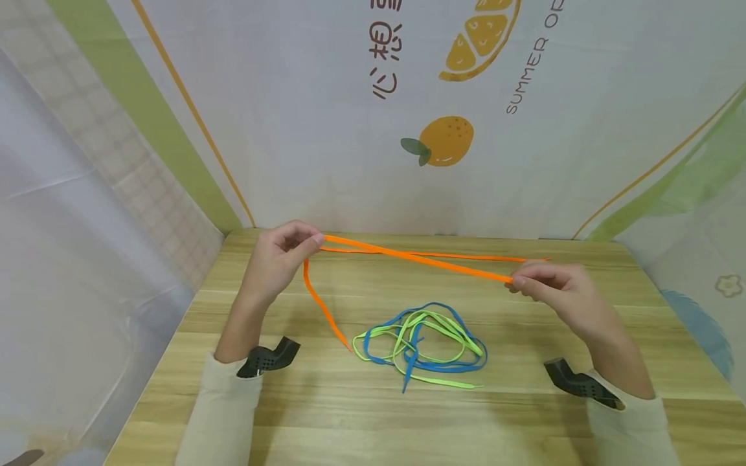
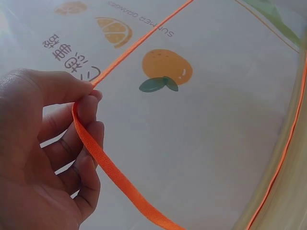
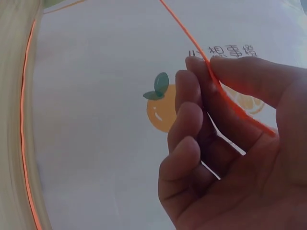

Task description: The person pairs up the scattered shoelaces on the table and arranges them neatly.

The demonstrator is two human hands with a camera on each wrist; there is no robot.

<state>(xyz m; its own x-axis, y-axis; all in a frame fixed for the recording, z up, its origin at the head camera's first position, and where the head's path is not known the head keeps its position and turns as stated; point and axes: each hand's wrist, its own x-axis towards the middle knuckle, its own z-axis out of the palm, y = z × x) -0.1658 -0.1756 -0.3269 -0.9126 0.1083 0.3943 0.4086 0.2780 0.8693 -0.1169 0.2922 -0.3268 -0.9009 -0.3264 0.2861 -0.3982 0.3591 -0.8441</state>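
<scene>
An orange shoelace (image 1: 416, 257) is stretched between both hands, sloping down to the right. My left hand (image 1: 285, 255) pinches it between thumb and index finger; from there a loose length (image 2: 120, 179) hangs towards the table. My right hand (image 1: 556, 294) pinches the other side, and a short tail (image 3: 254, 123) lies across the palm. Behind the hands, an orange strand (image 1: 460, 256) runs along the tabletop's back part; whether it joins the held lace I cannot tell. Nearer the front, a green shoelace (image 1: 440, 380) and a blue shoelace (image 1: 460, 369) lie loosely tangled together.
The wooden table (image 1: 373, 427) reaches back to a white cloth backdrop (image 1: 326, 162) printed with oranges and lettering. More cloth hangs at both sides. A black wrist mount (image 1: 268, 358) sits on the left sleeve, another mount (image 1: 583, 385) on the right.
</scene>
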